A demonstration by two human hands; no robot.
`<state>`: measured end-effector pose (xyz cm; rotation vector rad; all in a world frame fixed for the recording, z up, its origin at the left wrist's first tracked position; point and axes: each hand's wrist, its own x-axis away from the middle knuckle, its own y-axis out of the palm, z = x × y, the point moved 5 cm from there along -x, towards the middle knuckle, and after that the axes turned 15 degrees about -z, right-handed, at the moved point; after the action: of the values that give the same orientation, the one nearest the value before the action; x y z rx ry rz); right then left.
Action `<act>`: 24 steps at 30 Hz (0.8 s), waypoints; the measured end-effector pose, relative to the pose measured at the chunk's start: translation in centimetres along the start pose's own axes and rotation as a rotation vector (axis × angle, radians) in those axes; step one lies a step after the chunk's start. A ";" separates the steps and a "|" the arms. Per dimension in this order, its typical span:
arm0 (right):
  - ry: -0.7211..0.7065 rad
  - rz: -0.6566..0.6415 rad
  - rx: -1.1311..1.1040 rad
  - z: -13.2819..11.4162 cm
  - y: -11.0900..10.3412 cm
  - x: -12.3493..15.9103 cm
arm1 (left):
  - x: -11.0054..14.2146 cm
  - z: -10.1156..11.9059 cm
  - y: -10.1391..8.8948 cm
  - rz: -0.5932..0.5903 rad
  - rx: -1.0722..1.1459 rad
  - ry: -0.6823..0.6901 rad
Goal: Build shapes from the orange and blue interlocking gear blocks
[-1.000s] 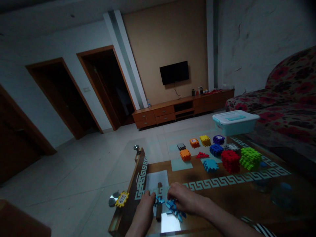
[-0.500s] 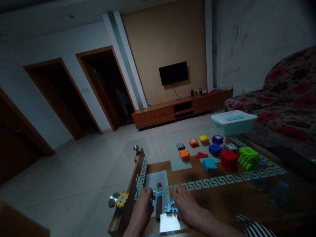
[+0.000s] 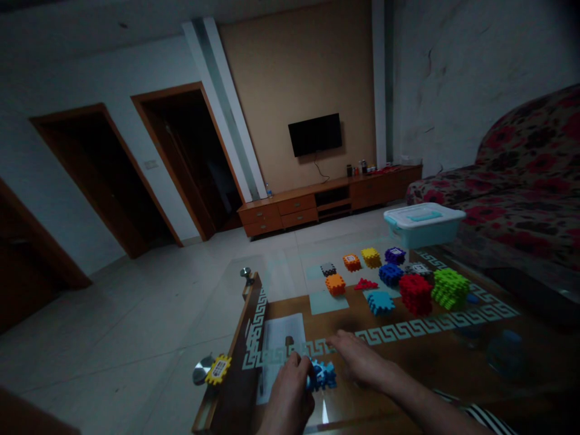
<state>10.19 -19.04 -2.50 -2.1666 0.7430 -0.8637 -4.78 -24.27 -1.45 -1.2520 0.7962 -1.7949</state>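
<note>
Here, a cluster of blue interlocking plastic pieces (image 3: 322,376) sat on my glass-topped desk (image 3: 251,314), between my two hands. My left hand (image 3: 289,399) was curled, knuckles up, just against the cluster's left side; whether it was grasping a piece I could not tell. My right hand (image 3: 360,359) was open and released, palm down with the fingers spread, just beside the cluster on its far side.

Under my left hand lay a white sheet of paper (image 3: 277,350), and a yellow tagged block (image 3: 218,369) sat by the desk's near corner beside a round silvery disc (image 3: 202,371). Farther along the desk stood a red stack of blocks (image 3: 415,294) and a green stack of blocks (image 3: 450,289), with smaller orange, yellow, purple, and navy blocks set out near them. Beyond these, a lidded teal storage box (image 3: 423,225) sat at the far corner, near a floral sofa (image 3: 521,193). Across the room, a wall-mounted television (image 3: 315,135) hung above a low wooden cabinet (image 3: 317,205).
</note>
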 end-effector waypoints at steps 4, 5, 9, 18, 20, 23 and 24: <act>-0.033 -0.015 -0.004 -0.2 0.6 -0.3 | -0.6 0.0 0.8 0.016 -0.063 -0.027; -0.027 -0.022 -0.003 -0.4 0.7 -0.3 | -0.7 0.0 0.8 0.040 -0.052 -0.016; 0.056 -0.054 0.042 -1.8 0.7 0.1 | -0.9 -0.7 1.4 0.065 0.044 0.036; 0.078 -0.072 0.120 -3.6 0.2 0.6 | -1.9 -1.7 1.5 0.097 0.242 0.148; 0.089 -0.058 0.127 -3.3 -0.1 0.3 | -2.2 -1.4 1.2 0.092 0.263 0.147; 0.123 -0.043 0.134 -2.5 -0.6 0.0 | -2.8 -0.6 0.5 0.094 0.261 0.179; 0.136 -0.032 0.141 -2.2 -0.8 -0.1 | -3.2 -0.3 0.3 0.099 0.251 0.182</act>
<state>8.69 -19.35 -0.73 -2.0159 0.6928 -1.0564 -4.31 -21.61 -3.28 -0.8825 0.6936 -1.8800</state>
